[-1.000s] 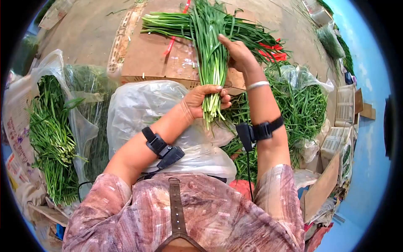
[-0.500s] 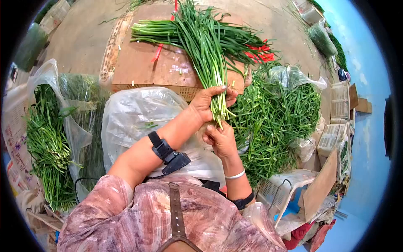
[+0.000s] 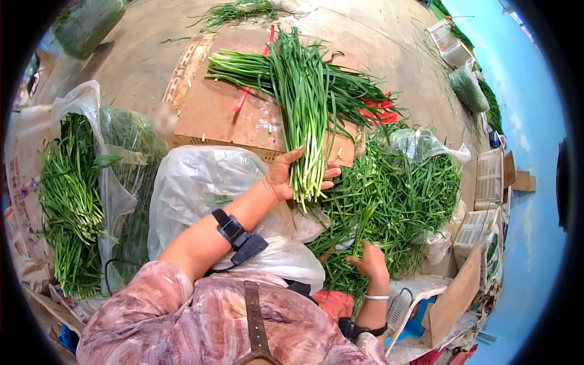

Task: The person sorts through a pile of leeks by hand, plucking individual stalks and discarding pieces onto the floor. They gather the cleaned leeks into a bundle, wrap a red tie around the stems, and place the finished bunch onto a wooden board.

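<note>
A bunch of garlic chives, pale stem ends toward me, lies across the palm of my left hand. That hand supports it from beneath, its fingertips showing past the stems on the right. The leafy part rests over a second bunch of chives lying crosswise on a brown board. My right hand is lower right, at the near edge of a heap of loose green leaves. Its thumb and fingers look apart, with nothing visible in them.
Red ties lie at the board's right end. Clear plastic covers the area before me. More chives stand in a plastic bag at left. White crates and a blue wall are at right.
My right hand has left the stem ends and moved down and right to the loose leaves. My left hand has lowered with the bunch, and its fingers have loosened and straightened.
</note>
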### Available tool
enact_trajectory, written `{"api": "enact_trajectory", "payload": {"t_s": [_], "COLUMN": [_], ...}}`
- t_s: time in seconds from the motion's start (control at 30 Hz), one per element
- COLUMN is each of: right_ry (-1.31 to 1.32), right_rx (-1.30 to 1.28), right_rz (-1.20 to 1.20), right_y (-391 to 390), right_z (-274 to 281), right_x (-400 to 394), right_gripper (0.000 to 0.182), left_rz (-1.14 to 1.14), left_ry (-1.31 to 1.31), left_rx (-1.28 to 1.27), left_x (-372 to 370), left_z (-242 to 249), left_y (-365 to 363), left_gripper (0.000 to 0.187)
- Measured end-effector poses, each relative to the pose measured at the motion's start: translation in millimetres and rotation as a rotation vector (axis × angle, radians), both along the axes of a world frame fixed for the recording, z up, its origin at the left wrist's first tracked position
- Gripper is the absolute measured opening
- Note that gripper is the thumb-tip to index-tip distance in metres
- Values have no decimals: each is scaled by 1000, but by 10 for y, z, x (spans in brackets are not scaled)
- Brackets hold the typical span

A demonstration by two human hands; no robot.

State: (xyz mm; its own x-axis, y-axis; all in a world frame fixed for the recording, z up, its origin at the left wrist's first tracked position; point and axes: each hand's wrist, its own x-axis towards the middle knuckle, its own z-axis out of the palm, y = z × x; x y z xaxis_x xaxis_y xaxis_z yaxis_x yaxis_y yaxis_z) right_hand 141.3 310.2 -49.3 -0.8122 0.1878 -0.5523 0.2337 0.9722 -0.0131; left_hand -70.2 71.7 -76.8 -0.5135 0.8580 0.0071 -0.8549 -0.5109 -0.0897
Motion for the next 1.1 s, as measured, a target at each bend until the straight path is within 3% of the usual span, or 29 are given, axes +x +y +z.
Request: {"api": "enact_trajectory", "payload": {"t_s": [0.07, 0.1, 0.2, 0.27, 0.37, 0.57, 0.7, 0.87, 0.93, 1.0, 1.1], "right_ry": [302, 237, 540, 629, 696, 619, 558, 552, 464, 441, 677], "right_rx": [-143, -636, -516, -788, -849, -1145, -1095, -996, -1255, -1291, -1190], "right_rz": [45, -576, -362, -410, -354, -407, -570, -538, -595, -585, -591], "right_y": [-1, -118, -208, -342, -623, -809, -702, -790, -835, -817, -875], "right_z": [17, 199, 275, 379, 599, 467, 343, 106, 22, 96, 327], "right_x": [-171, -300, -679, -982, -1328, -1709, -1812, -2029, -2091, -2037, -1830], "right_gripper": [47, 44, 31, 27, 23, 19, 18, 20, 20, 20, 21], "left_rz": [-9, -1, -10, -9, 12, 19, -10, -39, -25, -27, -24], "left_ry": [-4, -8, -34, -65, -6, -13, -36, -33, -14, 3, 44], "left_rx": [32, 28, 56, 92, 21, 33, 52, 29, 1, -94, -131], "left_x": [12, 14, 52, 69, 86, 95, 109, 111, 132, 127, 105], "left_z": [39, 57, 61, 36, 40, -15, -29, -139, -162, -193, -110], "left_y": [-63, -95, -109, -116, -130, -126, -152, -170, -174, -192, -200], "left_gripper": [61, 61, 64, 72, 69, 68, 69, 67, 64, 59, 51]}}
